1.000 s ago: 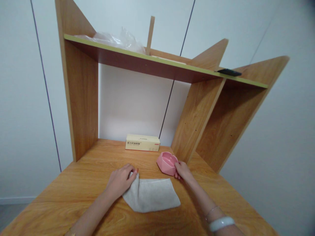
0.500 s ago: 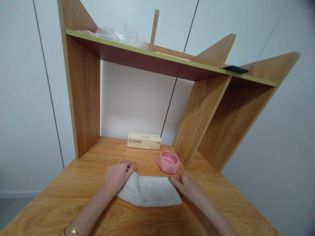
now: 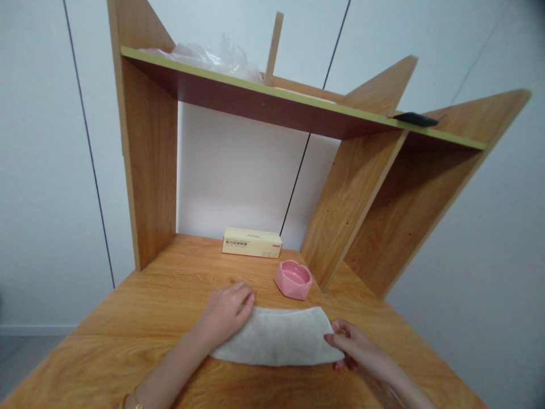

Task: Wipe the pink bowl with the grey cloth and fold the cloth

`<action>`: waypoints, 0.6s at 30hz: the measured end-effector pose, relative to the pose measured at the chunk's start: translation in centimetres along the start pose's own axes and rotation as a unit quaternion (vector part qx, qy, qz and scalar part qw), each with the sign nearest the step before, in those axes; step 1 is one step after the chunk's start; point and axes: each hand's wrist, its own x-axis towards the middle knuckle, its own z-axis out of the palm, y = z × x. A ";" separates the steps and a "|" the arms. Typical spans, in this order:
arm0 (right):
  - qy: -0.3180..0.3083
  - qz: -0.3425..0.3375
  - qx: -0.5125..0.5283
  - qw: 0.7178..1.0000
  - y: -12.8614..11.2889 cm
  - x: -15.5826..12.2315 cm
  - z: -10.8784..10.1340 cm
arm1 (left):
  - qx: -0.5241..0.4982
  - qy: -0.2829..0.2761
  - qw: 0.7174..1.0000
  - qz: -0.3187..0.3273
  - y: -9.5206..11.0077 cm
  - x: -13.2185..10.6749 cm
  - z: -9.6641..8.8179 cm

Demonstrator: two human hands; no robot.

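Note:
A grey-white folded cloth (image 3: 279,338) lies on the wooden desk in front of me, its long sides running left to right. My left hand (image 3: 232,309) covers the cloth's upper left part, fingers curled and thumb close to them, closed at its edge; the fingertips are partly hidden. At the other end, my right hand (image 3: 347,341) grips the right edge between thumb and fingers, some of them under the cloth. Just beyond the cloth stands a pink faceted ashtray (image 3: 293,280), touched by neither hand.
A cream cling film box (image 3: 252,243) stands against the back wall. Wooden panels (image 3: 151,165) hold up a shelf (image 3: 255,96) over the desk (image 3: 128,324). On the shelf lie a clear plastic bag (image 3: 217,59) and a flat black object (image 3: 416,119).
My right hand has gone from the cloth's upper right corner down to its right edge. My left hand has shifted right along the top, and the cloth lies flatter, farther right.

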 end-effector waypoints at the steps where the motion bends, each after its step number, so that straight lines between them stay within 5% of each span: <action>1: 0.003 0.004 0.000 1.000 0.2 -0.1 0.0 | -0.023 -0.021 0.999 0.044 0.5 -0.2 0.5; 5: 0.056 0.000 0.017 0.998 0.0 0.0 0.4 | -0.075 -0.096 0.985 0.123 1.6 -1.0 2.4; 9: 0.131 -0.060 0.036 0.989 -2.9 0.0 0.8 | -0.090 -0.091 0.988 0.086 1.1 -1.0 2.8; 13: 0.152 -0.199 0.008 0.968 -7.3 0.0 3.0 | -0.196 0.033 0.979 -0.042 -0.8 0.1 2.5; 15: 0.150 -0.236 -0.037 0.959 -9.4 -0.1 5.3 | -0.355 0.133 0.914 -0.142 -2.1 0.6 2.4; 18: 0.138 -0.241 -0.130 0.952 -11.9 -0.1 9.7 | -0.395 0.198 0.874 -0.201 -3.8 1.0 2.5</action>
